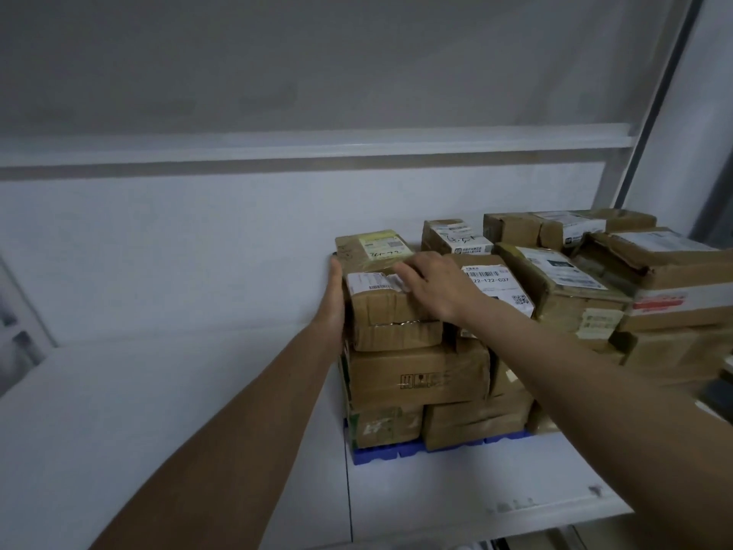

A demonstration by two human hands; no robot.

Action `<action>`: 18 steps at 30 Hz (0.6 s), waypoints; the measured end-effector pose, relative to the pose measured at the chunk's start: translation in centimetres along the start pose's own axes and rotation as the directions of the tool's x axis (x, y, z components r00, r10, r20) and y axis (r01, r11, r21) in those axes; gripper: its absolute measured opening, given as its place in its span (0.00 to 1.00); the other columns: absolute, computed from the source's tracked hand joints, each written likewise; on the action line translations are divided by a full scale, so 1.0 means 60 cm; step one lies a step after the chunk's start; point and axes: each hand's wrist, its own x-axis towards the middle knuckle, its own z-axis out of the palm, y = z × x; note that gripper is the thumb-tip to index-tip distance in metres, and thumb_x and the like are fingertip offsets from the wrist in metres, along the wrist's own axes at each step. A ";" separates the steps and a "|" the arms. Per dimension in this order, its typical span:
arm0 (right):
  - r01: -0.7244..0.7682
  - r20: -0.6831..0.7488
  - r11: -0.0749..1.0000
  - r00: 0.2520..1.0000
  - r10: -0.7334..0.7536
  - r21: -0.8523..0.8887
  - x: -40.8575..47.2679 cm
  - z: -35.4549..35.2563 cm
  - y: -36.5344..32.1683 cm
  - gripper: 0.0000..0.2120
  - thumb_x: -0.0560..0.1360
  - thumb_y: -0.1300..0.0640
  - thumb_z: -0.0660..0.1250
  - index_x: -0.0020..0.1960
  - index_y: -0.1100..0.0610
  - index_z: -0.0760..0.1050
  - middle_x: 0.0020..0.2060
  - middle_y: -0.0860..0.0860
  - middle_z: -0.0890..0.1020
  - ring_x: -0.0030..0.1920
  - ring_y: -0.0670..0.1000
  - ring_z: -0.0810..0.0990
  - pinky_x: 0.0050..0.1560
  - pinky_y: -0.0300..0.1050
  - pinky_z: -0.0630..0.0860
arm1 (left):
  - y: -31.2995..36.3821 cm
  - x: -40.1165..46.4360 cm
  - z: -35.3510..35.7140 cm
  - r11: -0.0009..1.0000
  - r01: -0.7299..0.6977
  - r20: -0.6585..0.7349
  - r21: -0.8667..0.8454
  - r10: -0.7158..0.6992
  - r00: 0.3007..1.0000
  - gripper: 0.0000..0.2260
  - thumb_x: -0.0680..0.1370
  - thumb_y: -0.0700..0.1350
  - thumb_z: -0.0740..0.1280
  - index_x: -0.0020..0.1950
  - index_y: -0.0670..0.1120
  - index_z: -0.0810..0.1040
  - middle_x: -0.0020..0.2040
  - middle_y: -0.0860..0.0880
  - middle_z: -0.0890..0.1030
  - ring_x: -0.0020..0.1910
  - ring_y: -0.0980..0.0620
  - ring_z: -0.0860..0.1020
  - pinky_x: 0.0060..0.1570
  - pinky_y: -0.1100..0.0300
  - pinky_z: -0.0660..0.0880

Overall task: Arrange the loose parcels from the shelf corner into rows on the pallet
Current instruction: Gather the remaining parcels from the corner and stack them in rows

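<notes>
**Parcel squared into the front-left corner of the stack**

Parcels in brown tape-wrapped card stand several layers deep on a blue pallet (380, 454), which lies on a white shelf (456, 490) against the wall. Both hands are on the top front-left parcel (392, 311), a small box with a barcode label on its upper face. The left hand (335, 299) lies flat along the box's left side, fingers straight and pointing toward the wall, bracing rather than gripping. The right hand (432, 283) rests on top, fingers spread and only slightly bent across the label, pressing down; it grips nothing either.

That pairing looks chosen to align the box: the side hand sets its left face flush with the larger carton (416, 379) beneath, while the top hand keeps it from tipping. Behind it sits a yellow-labelled parcel (373, 248), and just to its right a parcel marked 22-122-C07 (499, 287), so the box is filling the near end of a row. Further right the parcels (654, 271) lie rougher, some tilted and overlapping, and probably need straightening. Whether the box is fully settled cannot be told.
</notes>
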 end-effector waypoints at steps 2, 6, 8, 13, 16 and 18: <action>-0.001 0.038 1.000 0.999 0.002 -0.025 0.001 -0.001 0.005 0.23 0.81 0.43 0.51 0.64 0.56 0.75 0.61 0.57 0.77 0.61 0.58 0.71 0.62 0.53 0.67 | -0.007 0.003 0.008 1.000 -0.018 0.015 0.016 0.018 1.000 0.31 0.77 0.69 0.48 0.59 0.50 0.80 0.52 0.45 0.84 0.49 0.48 0.83 0.42 0.57 0.79; 0.012 0.058 0.997 0.998 -0.007 -0.080 -0.004 0.001 0.012 0.26 0.80 0.41 0.48 0.64 0.56 0.74 0.60 0.57 0.77 0.60 0.57 0.73 0.63 0.54 0.68 | -0.014 0.006 0.020 1.000 -0.028 0.043 0.002 0.027 0.999 0.29 0.79 0.67 0.48 0.55 0.50 0.80 0.47 0.46 0.85 0.43 0.50 0.84 0.37 0.60 0.80; 0.024 0.057 0.996 0.998 -0.019 -0.084 -0.006 0.002 0.013 0.26 0.81 0.41 0.48 0.64 0.56 0.75 0.60 0.57 0.78 0.60 0.57 0.74 0.63 0.53 0.68 | -0.017 0.008 0.021 1.000 -0.030 0.054 -0.003 0.030 0.998 0.29 0.79 0.67 0.47 0.57 0.49 0.78 0.45 0.46 0.86 0.41 0.50 0.85 0.34 0.60 0.80; 0.020 0.027 1.000 0.999 -0.020 0.013 -0.015 -0.005 0.020 0.24 0.80 0.42 0.50 0.64 0.55 0.73 0.61 0.55 0.76 0.63 0.57 0.71 0.64 0.53 0.67 | -0.022 0.008 0.009 0.996 -0.073 0.048 -0.044 0.075 0.996 0.33 0.79 0.67 0.43 0.62 0.47 0.76 0.49 0.45 0.85 0.44 0.50 0.84 0.36 0.60 0.80; 0.020 -0.037 0.999 0.999 -0.019 0.045 -0.026 -0.009 0.025 0.23 0.81 0.43 0.52 0.65 0.57 0.71 0.63 0.57 0.75 0.64 0.56 0.69 0.64 0.51 0.67 | -0.041 0.000 -0.002 0.997 -0.075 -0.028 0.010 0.076 0.997 0.33 0.79 0.67 0.43 0.69 0.48 0.72 0.56 0.48 0.82 0.47 0.53 0.83 0.34 0.62 0.79; 0.020 -0.067 0.998 0.998 -0.016 0.062 -0.034 -0.009 0.026 0.23 0.81 0.44 0.53 0.67 0.58 0.70 0.64 0.58 0.74 0.65 0.56 0.68 0.64 0.50 0.66 | -0.061 -0.007 -0.011 0.999 -0.040 -0.080 0.034 0.043 0.996 0.33 0.79 0.66 0.44 0.75 0.46 0.64 0.57 0.53 0.77 0.50 0.55 0.80 0.27 0.66 0.77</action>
